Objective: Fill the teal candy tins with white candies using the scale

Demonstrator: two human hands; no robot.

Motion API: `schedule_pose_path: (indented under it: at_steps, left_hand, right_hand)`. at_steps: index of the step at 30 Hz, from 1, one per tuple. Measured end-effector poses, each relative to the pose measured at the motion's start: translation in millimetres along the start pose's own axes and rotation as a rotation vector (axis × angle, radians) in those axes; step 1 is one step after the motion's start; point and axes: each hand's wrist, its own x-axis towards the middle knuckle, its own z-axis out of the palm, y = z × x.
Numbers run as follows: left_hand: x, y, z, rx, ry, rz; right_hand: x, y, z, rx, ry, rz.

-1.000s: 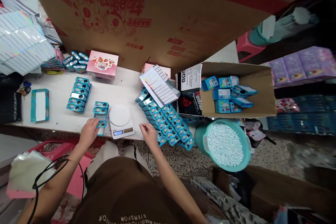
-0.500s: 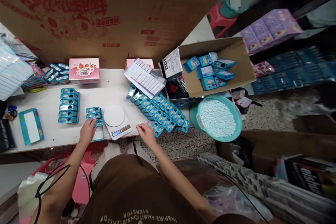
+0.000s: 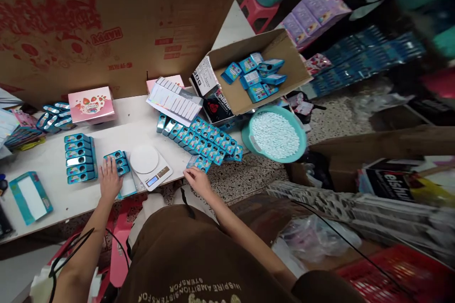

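My left hand (image 3: 110, 180) lies with its fingers spread against a short stack of blue rectangular tins (image 3: 119, 162), beside a flat open teal-and-white box (image 3: 127, 188). A white digital kitchen scale (image 3: 149, 166) stands to the right of them. My right hand (image 3: 198, 182) rests at the table's front edge, close below the nearest tin of a large slanted group of blue tins (image 3: 202, 144). Neither hand clearly grips anything. A neat column of similar tins (image 3: 80, 158) stands further left.
A large printed cardboard sheet (image 3: 106, 33) rises behind the white table (image 3: 117, 125). A cardboard box of blue packets (image 3: 256, 75) sits at the back right, above a teal basin of white pellets (image 3: 275, 135). A pink box (image 3: 91, 105) and a holographic sheet (image 3: 174, 100) lie on the table.
The view has swung, so the table and everything on it shift left and up in the frame. My left hand now lies flatter against the short stack of tins.
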Motion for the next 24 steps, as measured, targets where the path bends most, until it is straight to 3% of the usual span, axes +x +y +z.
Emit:
schedule_pose_path:
  at_steps: [5, 8, 10, 12, 14, 18, 21, 24]
  left_hand:
    - [8.9, -1.1, 5.1, -0.019, 0.002, 0.013]
    - [3.7, 19.0, 2.2, -0.048, 0.076, -0.010]
    - [-3.4, 50.9, 2.8, -0.099, 0.106, 0.036]
    - [-9.9, 96.6, 10.1, -0.178, 0.091, 0.156]
    - [-11.6, 149.1, 24.9, -0.246, 0.041, 0.264]
    - [3.0, 238.9, 63.4, -0.350, -0.019, 0.306]
    - [18.7, 271.8, 83.5, -0.418, -0.048, 0.331]
    - [27.8, 277.9, 90.7, -0.467, -0.123, 0.385]
  right_hand:
    - [-9.8, 3.4, -10.3, -0.030, 0.021, 0.016]
    - [-21.5, 14.1, -20.7, -0.049, -0.006, 0.003]
    - [-31.4, 27.3, -30.6, -0.063, -0.031, -0.007]
    - [-40.5, 44.3, -43.7, -0.076, -0.042, 0.006]
    - [-46.3, 62.8, -60.3, -0.088, -0.047, 0.027]
    - [-47.2, 97.0, -103.8, -0.100, -0.061, 0.016]
    - [-45.4, 123.6, -142.5, -0.101, -0.005, 0.026]
    - [-47.7, 155.7, -179.9, -0.111, 0.079, 0.078]
